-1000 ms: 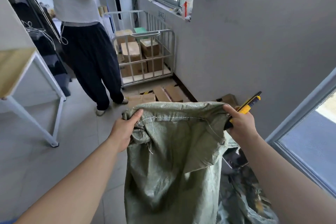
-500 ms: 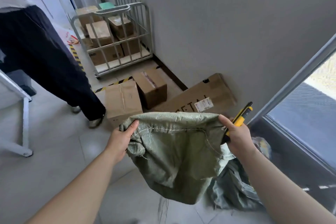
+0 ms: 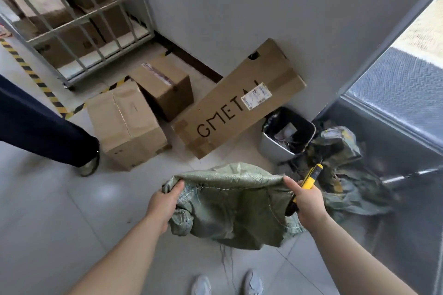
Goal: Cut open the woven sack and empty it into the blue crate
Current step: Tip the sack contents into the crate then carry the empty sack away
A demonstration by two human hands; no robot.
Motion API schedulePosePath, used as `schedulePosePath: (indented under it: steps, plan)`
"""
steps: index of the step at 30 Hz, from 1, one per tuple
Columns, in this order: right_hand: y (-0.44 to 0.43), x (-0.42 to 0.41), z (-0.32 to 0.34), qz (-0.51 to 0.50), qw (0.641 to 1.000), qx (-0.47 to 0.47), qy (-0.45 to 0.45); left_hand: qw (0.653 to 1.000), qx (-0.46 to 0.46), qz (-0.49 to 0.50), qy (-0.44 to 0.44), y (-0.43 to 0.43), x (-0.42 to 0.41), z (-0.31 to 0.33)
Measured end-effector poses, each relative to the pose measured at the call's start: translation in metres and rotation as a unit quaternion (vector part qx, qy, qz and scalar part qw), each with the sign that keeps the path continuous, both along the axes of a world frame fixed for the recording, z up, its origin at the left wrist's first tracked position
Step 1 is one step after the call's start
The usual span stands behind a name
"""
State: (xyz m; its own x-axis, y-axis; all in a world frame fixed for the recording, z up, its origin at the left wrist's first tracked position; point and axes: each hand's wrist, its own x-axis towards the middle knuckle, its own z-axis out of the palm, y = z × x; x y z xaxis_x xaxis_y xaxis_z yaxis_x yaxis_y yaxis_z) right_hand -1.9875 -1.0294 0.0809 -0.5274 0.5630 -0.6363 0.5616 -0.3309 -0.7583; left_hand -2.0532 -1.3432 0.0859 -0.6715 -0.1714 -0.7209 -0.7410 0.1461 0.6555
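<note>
A limp green woven sack (image 3: 230, 208) hangs in front of me above the floor, held by its stitched top edge. My left hand (image 3: 165, 201) grips the sack's left corner. My right hand (image 3: 305, 201) pinches the right corner and also holds a yellow and black utility knife (image 3: 309, 179), which points up and away. The sack looks flat and slack. No blue crate is in view.
Several cardboard boxes (image 3: 127, 124) and a long flat carton (image 3: 237, 100) lie by the wall. A grey bin (image 3: 285, 136) stands beside a heap of other green sacks (image 3: 347, 175). A metal cage trolley (image 3: 72, 19) is at back left; another person's leg (image 3: 43, 124) at left.
My view has tilted down towards the floor and my feet. The sack has come lower with both hands still holding its top edge, and the bin and sack heap have come into sight.
</note>
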Motion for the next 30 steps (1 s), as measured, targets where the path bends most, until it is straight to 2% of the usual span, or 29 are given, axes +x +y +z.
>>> schedulePosePath:
  steps: [5,9,14,20,25,30]
  plan:
    - [0.009,-0.016,-0.083,-0.003,0.995,0.085,-0.050,0.998,0.019,0.026,-0.057,0.022,-0.027,-0.086]
    - [0.015,-0.032,-0.156,0.038,0.989,0.127,-0.059,0.996,0.046,-0.012,-0.072,0.041,-0.044,-0.162]
    - [0.024,-0.044,-0.199,0.102,0.974,0.188,-0.079,0.986,-0.134,-0.096,-0.005,0.059,-0.054,-0.204]
    - [0.027,-0.052,-0.157,0.145,0.962,0.218,-0.079,0.982,-0.147,-0.105,0.051,0.085,-0.064,-0.153]
    - [0.024,-0.056,-0.061,0.154,0.969,0.186,-0.058,0.980,-0.122,-0.118,0.100,0.117,-0.070,-0.061]
    - [0.028,-0.044,0.033,0.130,0.972,0.197,-0.017,0.970,-0.083,-0.180,0.142,0.142,-0.067,0.033]
